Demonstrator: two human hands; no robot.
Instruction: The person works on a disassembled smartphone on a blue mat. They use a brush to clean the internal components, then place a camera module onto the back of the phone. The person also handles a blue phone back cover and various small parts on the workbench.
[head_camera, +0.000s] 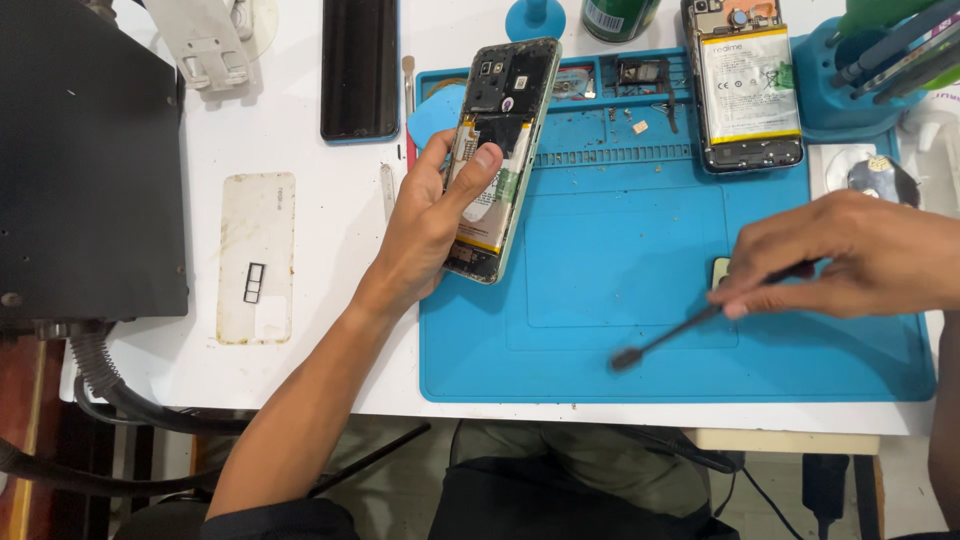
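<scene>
Left forearm bare, rising from the near table edge toward the middle; left hand (430, 225) curled in a grip, thumb laid flat across the front, fingers wrapped behind. Right hand (850, 255) in from the right table edge, wrist level, knuckles up, thumb and fingertips (737, 309) pinched close together, pointing left and a little down. Hands well apart.

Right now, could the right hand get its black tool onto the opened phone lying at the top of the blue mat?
Probably yes. The right hand holds the black tool low over the blue mat, and the bare mat between it and the opened phone looks free. The left hand and its phone sit off to the side.
</scene>
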